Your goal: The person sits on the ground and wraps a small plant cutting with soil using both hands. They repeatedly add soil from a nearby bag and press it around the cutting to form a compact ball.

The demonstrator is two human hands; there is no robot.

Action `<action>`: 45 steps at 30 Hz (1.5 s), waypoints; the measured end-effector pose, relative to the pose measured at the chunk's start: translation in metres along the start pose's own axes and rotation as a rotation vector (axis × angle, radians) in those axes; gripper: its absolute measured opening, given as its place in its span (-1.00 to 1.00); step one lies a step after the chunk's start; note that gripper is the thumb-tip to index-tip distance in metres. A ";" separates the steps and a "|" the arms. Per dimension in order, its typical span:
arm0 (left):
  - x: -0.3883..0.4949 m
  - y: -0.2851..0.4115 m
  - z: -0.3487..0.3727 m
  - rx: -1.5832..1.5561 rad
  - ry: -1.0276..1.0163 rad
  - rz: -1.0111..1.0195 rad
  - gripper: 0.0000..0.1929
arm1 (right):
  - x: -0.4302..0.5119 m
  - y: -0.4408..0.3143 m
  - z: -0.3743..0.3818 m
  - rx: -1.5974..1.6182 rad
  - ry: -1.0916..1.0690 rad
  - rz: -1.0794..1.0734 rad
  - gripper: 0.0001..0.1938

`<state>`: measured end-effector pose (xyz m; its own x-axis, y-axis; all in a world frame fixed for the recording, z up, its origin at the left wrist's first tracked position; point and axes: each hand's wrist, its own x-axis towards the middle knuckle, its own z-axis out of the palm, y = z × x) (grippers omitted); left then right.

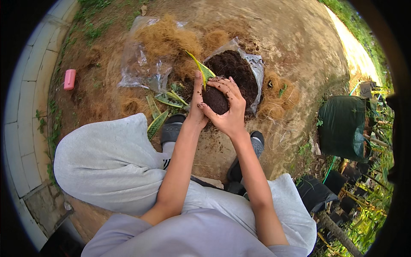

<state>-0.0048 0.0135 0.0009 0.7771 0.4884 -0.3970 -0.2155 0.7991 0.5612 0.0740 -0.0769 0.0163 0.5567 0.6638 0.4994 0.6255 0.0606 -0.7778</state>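
Note:
A ball of dark soil (215,99) is cupped between my two hands, with a yellow-edged snake plant leaf (205,71) standing up from its top. My left hand (197,101) presses flat along the ball's left side, thumb or finger against the leaf. My right hand (228,107) curves over the right side, its fingers dirty with soil. Just behind it, an open clear plastic bag (256,69) holds loose dark soil (231,64). More snake plant leaves (158,123) lie left of my hands, near my foot.
Brown coconut fibre (167,35) lies over a clear plastic bag (128,69) at the upper left. More fibre (274,93) and thin string (282,135) lie at the right. A pink container (69,79) is far left; a dark green grow bag (342,127) stands far right.

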 end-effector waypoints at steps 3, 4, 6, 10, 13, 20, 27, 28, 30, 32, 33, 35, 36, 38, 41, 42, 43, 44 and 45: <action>0.003 -0.006 -0.004 0.028 -0.036 -0.041 -0.03 | -0.006 0.008 0.001 0.008 -0.001 -0.017 -0.47; 0.004 -0.008 -0.006 0.057 0.010 -0.076 -0.04 | -0.007 0.009 0.001 0.027 0.035 -0.044 -0.46; 0.005 -0.010 -0.006 -0.033 -0.018 -0.048 -0.05 | -0.010 0.008 -0.001 -0.054 0.007 -0.039 -0.46; 0.007 -0.004 -0.005 -0.201 -0.083 -0.056 -0.09 | -0.010 0.002 -0.002 -0.174 0.100 -0.156 -0.49; 0.005 -0.007 -0.004 -0.194 -0.148 -0.085 -0.08 | -0.012 0.005 0.003 -0.103 0.099 -0.182 -0.53; 0.008 -0.029 -0.010 -0.148 -0.102 -0.137 -0.30 | -0.030 0.018 0.010 -0.058 0.256 -0.212 -0.68; -0.001 -0.012 -0.007 -0.288 -0.040 -0.044 -0.16 | -0.015 0.024 -0.013 0.018 -0.006 -0.135 -0.44; 0.001 -0.006 -0.008 -0.294 0.002 -0.067 -0.11 | -0.014 0.024 -0.013 0.101 0.030 -0.089 -0.35; 0.002 -0.001 -0.010 -0.316 0.022 -0.063 -0.09 | -0.015 0.024 -0.014 0.078 0.054 -0.077 -0.39; 0.003 -0.003 -0.013 -0.279 0.024 -0.078 -0.07 | -0.019 0.022 -0.009 -0.007 0.014 -0.129 -0.44; 0.004 -0.007 -0.014 -0.329 -0.038 -0.084 -0.10 | -0.023 0.020 -0.005 -0.056 -0.003 -0.159 -0.47; 0.007 -0.015 -0.017 -0.426 -0.106 -0.097 -0.15 | -0.028 0.018 0.009 -0.130 0.016 -0.188 -0.63; 0.006 -0.019 -0.020 -0.458 -0.128 -0.114 -0.17 | -0.033 0.015 0.017 -0.112 0.113 -0.168 -0.65; 0.007 -0.028 -0.024 -0.397 -0.063 -0.124 -0.20 | -0.039 0.014 0.024 -0.106 0.214 -0.165 -0.68; 0.007 -0.034 -0.032 -0.450 -0.121 -0.173 -0.22 | -0.045 0.016 0.029 -0.122 0.223 -0.198 -0.69; 0.009 -0.034 -0.033 -0.446 -0.121 -0.173 -0.22 | -0.045 0.018 0.029 -0.115 0.227 -0.198 -0.69; 0.009 -0.034 -0.033 -0.459 -0.126 -0.180 -0.21 | -0.045 0.018 0.027 -0.105 0.228 -0.192 -0.70; 0.010 -0.033 -0.032 -0.455 -0.104 -0.184 -0.19 | -0.044 0.018 0.024 -0.130 0.192 -0.201 -0.70; 0.012 -0.032 -0.030 -0.419 -0.010 -0.210 -0.18 | -0.042 0.017 0.022 -0.120 0.150 -0.174 -0.69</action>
<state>-0.0064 0.0042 -0.0430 0.8346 0.2995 -0.4623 -0.2718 0.9539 0.1272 0.0496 -0.0873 -0.0260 0.5039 0.5327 0.6799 0.7744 0.0700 -0.6288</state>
